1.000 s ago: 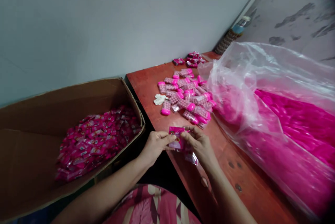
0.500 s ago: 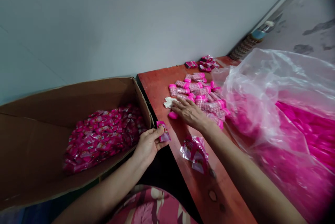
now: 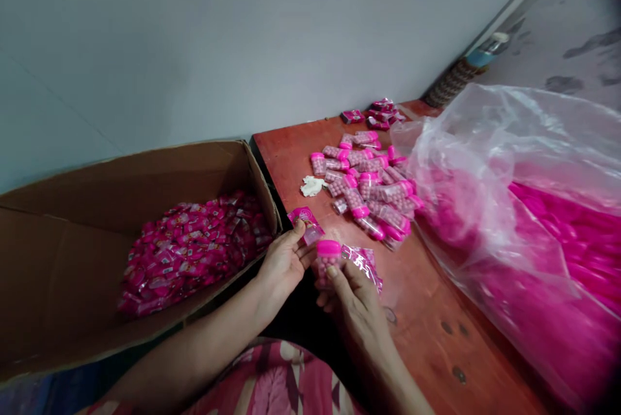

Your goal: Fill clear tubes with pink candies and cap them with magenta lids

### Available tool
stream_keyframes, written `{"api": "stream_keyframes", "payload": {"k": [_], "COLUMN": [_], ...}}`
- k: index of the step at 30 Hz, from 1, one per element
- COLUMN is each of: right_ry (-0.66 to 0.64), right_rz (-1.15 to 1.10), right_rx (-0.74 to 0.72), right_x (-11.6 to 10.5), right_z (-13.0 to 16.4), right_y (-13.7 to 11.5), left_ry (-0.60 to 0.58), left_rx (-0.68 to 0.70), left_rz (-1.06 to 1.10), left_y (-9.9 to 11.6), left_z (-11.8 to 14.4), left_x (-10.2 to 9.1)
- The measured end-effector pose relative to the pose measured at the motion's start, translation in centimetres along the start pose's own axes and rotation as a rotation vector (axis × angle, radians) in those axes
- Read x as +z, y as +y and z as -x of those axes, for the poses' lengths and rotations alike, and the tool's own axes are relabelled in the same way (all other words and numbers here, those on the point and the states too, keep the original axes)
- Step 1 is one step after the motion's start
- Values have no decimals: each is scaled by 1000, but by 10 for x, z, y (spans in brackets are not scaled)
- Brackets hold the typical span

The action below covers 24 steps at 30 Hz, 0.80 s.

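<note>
Near the lower centre of the frame, a small clear tube of pink candy balls with a pink cap (image 3: 328,258) is gripped upright by the fingers (image 3: 339,276) of the right hand (image 3: 353,304), the cap uppermost. Just to its upper left, a flat pink printed sachet (image 3: 306,221) is pinched between thumb and fingertips of the left hand (image 3: 283,264). Both hands are therefore clenched on something; neither is released.

The tube is judged light and rigid, a thin plastic that could crack if squeezed hard, and smooth enough to slip; it is best taken around the barrel just under the cap, where the cap's edge gives a stop. The sachet is judged very light, soft and crinkly, its glossy film slippery, so an edge or corner pinch suits it best.

A crumpled clear wrapper with pink print (image 3: 365,264) lies on the counter (image 3: 427,311) touching the right hand. Further up, in the centre of the frame, a heap of like capped tubes (image 3: 369,192) lies beside a large clear plastic bag (image 3: 509,208) filled with pink goods at the right. At the left, an open cardboard box (image 3: 97,260) holds many pink sachets (image 3: 189,247).

Print is visible on the sachets, but no brand or word can be read.
</note>
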State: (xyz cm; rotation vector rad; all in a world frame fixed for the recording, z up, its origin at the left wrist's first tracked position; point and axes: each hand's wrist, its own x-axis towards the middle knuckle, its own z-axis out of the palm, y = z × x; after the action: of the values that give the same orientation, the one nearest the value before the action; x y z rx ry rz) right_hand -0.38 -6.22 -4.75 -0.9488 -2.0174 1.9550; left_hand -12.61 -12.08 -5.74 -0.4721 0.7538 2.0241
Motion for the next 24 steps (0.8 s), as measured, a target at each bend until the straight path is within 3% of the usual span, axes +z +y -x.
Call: {"api": "stream_keyframes", "payload": {"k": [6, 11, 14, 20, 24], "right_ry": [66, -43, -19, 83, -1], "right_rz": [-76, -211, -210, -48, -219], "right_rx": [-25, -43, -67, -167, -100], "right_x": [2, 1, 0, -1, -2], "right_z": [-2, -1, -2, -3, -2], "right_y": [10, 13, 17, 23, 22], "left_ry": [-127, -209, -272, -297, -326], "left_rx": [63, 111, 137, 69, 43], "left_rz": [-111, -285, -377, -545, -593], "left_y": [-12, -11, -10, -14, -12], "left_z": [10, 12, 12, 11, 11], "left_x": [10, 8, 6, 5, 6]}}
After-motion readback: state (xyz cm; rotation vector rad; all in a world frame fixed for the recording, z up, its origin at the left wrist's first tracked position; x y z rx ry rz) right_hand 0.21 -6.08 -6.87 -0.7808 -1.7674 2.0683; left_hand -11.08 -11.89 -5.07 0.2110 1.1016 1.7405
